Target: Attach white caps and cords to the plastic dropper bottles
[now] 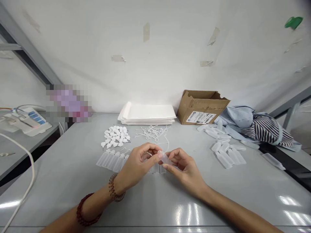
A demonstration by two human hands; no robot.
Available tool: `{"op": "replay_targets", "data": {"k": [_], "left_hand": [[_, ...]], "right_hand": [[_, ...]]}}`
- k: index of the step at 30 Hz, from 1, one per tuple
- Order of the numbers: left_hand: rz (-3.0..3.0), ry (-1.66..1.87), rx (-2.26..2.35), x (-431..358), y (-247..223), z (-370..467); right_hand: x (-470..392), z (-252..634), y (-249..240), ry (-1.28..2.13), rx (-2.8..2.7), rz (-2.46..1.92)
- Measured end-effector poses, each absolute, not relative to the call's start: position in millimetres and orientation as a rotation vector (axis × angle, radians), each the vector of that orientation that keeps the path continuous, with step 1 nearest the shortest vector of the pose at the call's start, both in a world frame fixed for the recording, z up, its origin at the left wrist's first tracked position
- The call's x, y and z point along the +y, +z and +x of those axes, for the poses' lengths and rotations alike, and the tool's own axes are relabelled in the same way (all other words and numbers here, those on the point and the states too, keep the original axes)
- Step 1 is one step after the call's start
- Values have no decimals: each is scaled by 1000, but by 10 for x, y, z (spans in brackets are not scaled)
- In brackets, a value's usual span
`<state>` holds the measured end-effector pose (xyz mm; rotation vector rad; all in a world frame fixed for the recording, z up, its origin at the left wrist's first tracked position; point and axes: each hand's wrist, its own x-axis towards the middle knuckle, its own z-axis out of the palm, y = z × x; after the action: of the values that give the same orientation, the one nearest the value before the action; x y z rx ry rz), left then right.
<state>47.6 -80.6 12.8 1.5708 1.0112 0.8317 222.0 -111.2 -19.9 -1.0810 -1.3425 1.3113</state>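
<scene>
Both my hands meet over the middle of the table around a small translucent plastic tube (165,158). My left hand (139,163) pinches its upper end with thumb and fingertips, and my right hand (186,168) grips its other end. A thin white cord (168,144) rises behind the tube; whether it is attached is hidden. Left of and partly behind my left hand lies a row of similar tubes (113,160) with white tops and thin strands. Beyond them sit a heap of small white caps (116,136) and a tangle of white looped cords (154,132).
Against the wall stand a stack of white padded envelopes (148,113) and an open cardboard box (201,108). Loose translucent tubes (228,153) lie to the right, before bundled cloth (262,126). A white cable (31,171) crosses the left edge of the table.
</scene>
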Motion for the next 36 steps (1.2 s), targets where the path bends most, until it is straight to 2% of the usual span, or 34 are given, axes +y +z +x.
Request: {"op": "replay_targets", "data": {"k": [4,8,17,25,36], "left_hand": [[1705,894,1049,-814,115,480],[1742,969,1038,-825,61,489],[1988,910,906,-877,96,500],[2275,870,865,-896,11,536],[2681,1034,865,-865,-30,526]], "right_hand": [[-1084,2213,-192,1538,-1174,-951],[-1071,2221,-179,1622,-1178,-917],[-1099,2227,-89,1541,-1208,-960],[-1094,2247,-59,1602,-1125,-996],[-1103,2238,-55,1562,-1210,-999]]}}
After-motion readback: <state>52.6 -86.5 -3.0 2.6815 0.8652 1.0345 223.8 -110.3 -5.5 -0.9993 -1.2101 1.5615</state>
